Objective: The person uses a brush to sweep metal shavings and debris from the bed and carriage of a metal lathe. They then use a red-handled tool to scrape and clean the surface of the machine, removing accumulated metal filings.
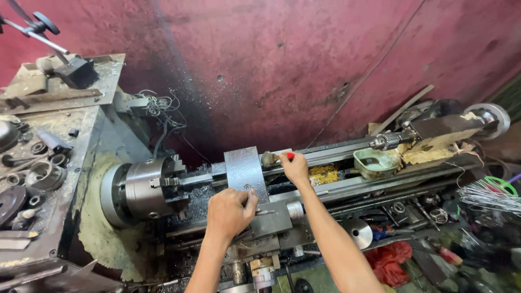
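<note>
I look down on a metal lathe. My left hand [229,212] rests closed on the carriage, gripping a small handle just below the grey tool post block [245,169]. My right hand [294,167] reaches over the bed and holds a brush with a red handle [281,157], its head beside the block. A steel bar [196,178] sticks out of the chuck [147,188] toward the block.
The headstock top [32,163] at left carries rings, gears and loose parts. A green bowl [374,163] sits on the bed near the tailstock drill chuck [385,142]. Red cloth [388,260], wire bundles [483,196] and tools lie at lower right. A dark red wall stands behind.
</note>
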